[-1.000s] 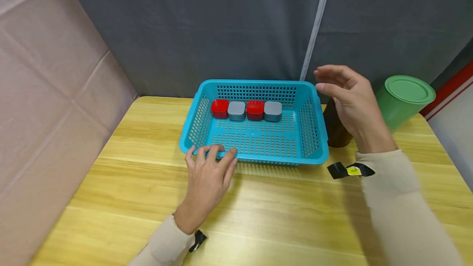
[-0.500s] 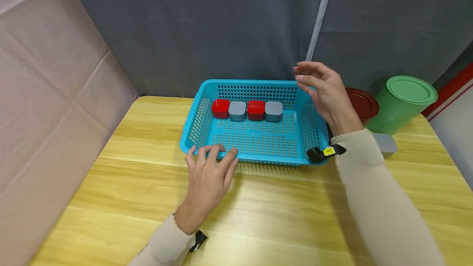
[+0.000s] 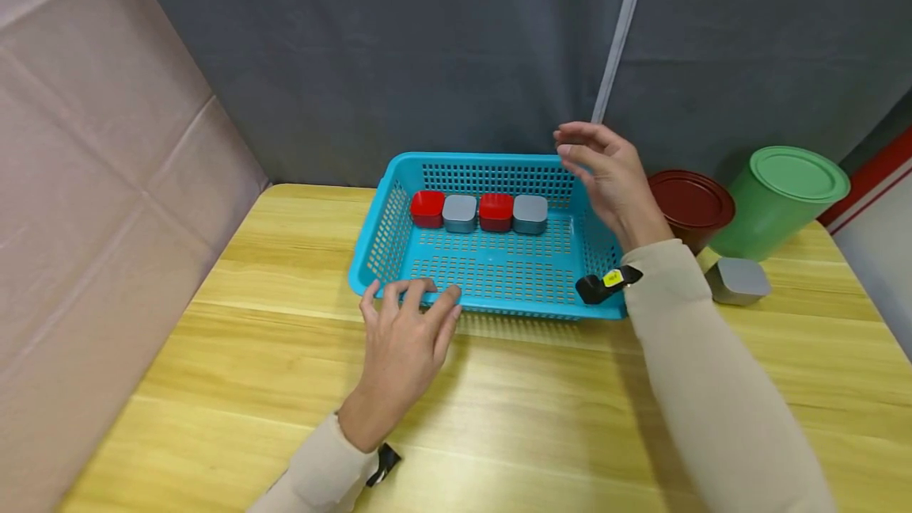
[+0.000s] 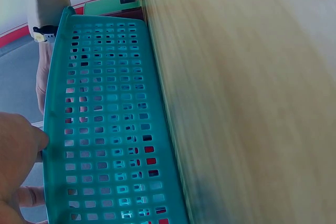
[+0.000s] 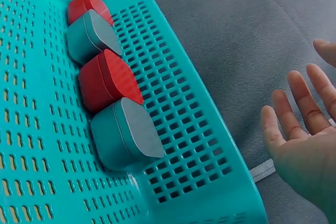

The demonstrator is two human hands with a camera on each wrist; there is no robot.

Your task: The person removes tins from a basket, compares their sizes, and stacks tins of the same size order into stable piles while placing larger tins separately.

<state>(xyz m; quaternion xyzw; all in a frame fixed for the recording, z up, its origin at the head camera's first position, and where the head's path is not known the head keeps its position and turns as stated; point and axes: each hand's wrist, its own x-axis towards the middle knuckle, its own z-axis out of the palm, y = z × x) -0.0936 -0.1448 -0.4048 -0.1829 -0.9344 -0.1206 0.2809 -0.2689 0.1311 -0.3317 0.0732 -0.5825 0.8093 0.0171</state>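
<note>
A turquoise plastic basket (image 3: 499, 309) with slotted walls stands on the wooden table. My left hand (image 3: 400, 347) hooks its bent fingers over the near rim at the left; in the left wrist view the fingers (image 4: 32, 196) overlap the rim. Inside, along the back wall, small rounded-square lidded boxes stand in a row: a red box (image 3: 427, 210), a grey box (image 3: 459, 214), another red box (image 3: 495, 213) and another grey box (image 3: 530, 214). My right hand (image 3: 606, 180) is raised over the basket's back right corner, fingers spread and slightly bent, holding nothing.
To the right of the basket stand a dark red round lidded canister (image 3: 691, 204) and a taller green canister (image 3: 777, 200). One more grey box (image 3: 738, 281) sits on the table in front of them. A grey curtain (image 3: 427, 46) hangs behind.
My right hand has moved left from beside the canisters to the basket's back right corner, uncovering the dark red canister and the grey box on the table. The left hand stays at the rim.
</note>
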